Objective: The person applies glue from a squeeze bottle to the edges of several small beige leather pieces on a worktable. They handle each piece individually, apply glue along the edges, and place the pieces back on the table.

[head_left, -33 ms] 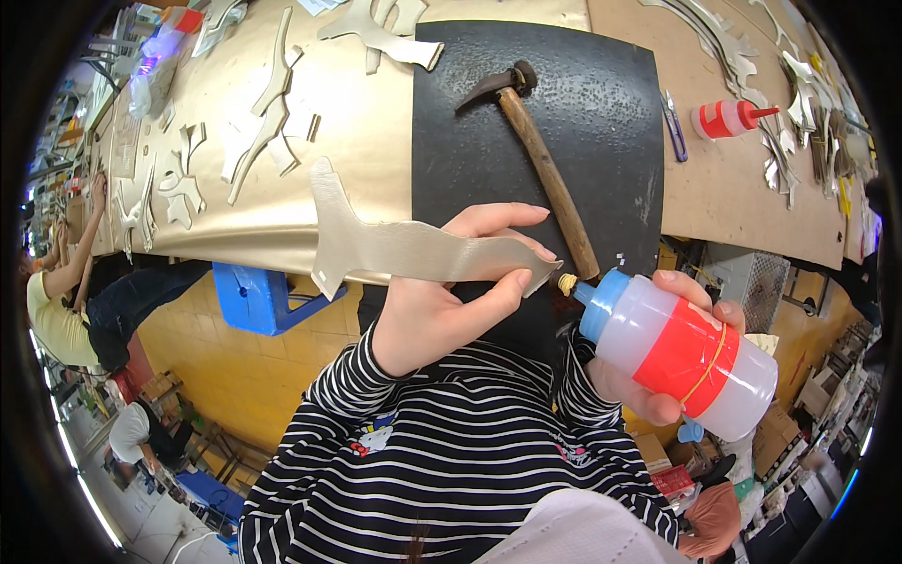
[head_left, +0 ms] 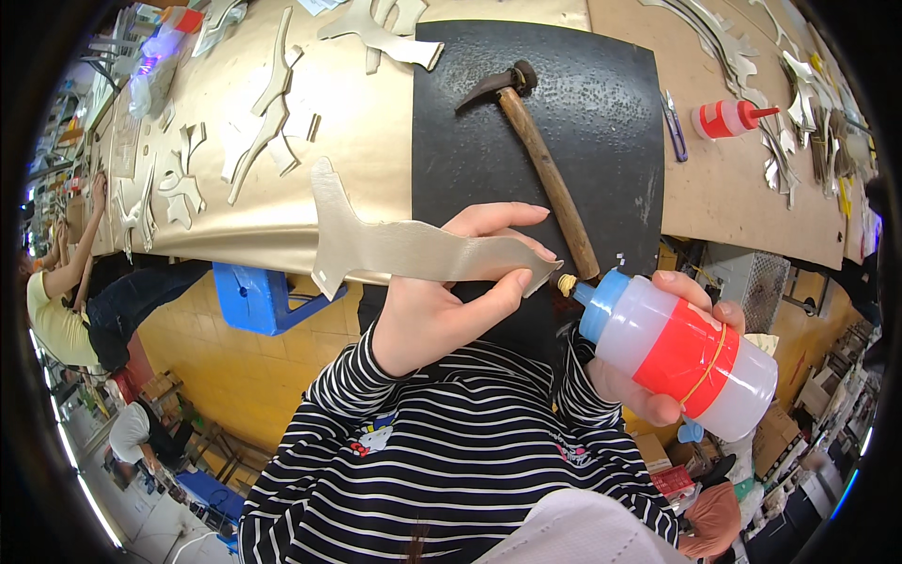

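Note:
My left hand (head_left: 451, 310) pinches one end of a pale beige leather-like cut piece (head_left: 395, 252) between thumb and fingers. The piece stretches leftward over the hand and widens into a forked end. In my right hand (head_left: 662, 406) is a translucent squeeze bottle (head_left: 648, 338) with a blue cap, a red label and a rubber band around it. Its tilted nozzle, wrapped in something yellowish, points at the pinched end, a small gap apart. Beyond my hands a wooden-handled hammer (head_left: 550, 169) lies on a black mat (head_left: 611, 103).
Several similar cut pieces (head_left: 272, 113) lie on the gold-coloured table cover (head_left: 362, 113) at left. Right of the mat are purple-handled snips (head_left: 675, 127) and a small red-tipped bottle (head_left: 723, 119). A blue stool (head_left: 254, 299) stands below the table. Another person (head_left: 70, 310) works at far left.

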The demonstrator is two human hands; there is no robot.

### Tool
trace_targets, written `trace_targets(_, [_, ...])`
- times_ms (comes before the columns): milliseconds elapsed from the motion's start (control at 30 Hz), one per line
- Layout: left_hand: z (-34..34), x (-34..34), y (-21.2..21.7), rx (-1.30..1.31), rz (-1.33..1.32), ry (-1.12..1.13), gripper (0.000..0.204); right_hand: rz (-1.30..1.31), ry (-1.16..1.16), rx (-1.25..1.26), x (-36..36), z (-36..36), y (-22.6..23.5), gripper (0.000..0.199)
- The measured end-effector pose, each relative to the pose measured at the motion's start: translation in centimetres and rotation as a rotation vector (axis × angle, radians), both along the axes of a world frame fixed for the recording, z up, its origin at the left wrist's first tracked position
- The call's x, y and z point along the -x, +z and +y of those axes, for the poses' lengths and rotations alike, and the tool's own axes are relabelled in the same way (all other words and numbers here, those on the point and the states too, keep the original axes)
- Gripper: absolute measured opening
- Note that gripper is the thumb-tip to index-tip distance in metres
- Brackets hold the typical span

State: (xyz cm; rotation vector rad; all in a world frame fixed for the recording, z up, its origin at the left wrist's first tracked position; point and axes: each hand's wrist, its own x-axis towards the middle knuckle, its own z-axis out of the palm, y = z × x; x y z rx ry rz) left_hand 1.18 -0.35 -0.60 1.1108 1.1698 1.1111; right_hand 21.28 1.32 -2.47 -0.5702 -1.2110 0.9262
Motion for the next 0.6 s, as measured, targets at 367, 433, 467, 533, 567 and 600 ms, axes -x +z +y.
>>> trace_targets(367, [0.34, 0.07, -0.30, -0.003, -0.004, 0.005, 0.031, -0.022, 0.091, -0.016, -0.39, 0.32, -0.58, 0.091])
trace_targets(433, [0.34, 0.12, -0.29, 0.000, -0.003, 0.001, 0.029, -0.031, 0.124, 0.014, -0.56, 0.08, -0.43, 0.091])
trace_targets(467, [0.34, 0.14, -0.29, 0.002, -0.003, -0.001, 0.029, -0.051, 0.120, 0.034, -0.59, 0.01, -0.42, 0.091])
trace_targets(533, [0.31, 0.07, -0.27, 0.016, -0.017, 0.012, 0.029, -0.021, 0.153, 0.019, -0.58, -0.07, -0.48, 0.091])
trace_targets(567, [0.30, 0.04, -0.26, 0.023, -0.024, 0.018, 0.029, -0.049, 0.121, 0.019, -0.63, -0.11, -0.45, 0.091])
trace_targets(600, [0.32, 0.06, -0.26, 0.015, -0.014, 0.015, 0.029, -0.031, 0.107, -0.020, -0.53, -0.05, -0.59, 0.091])
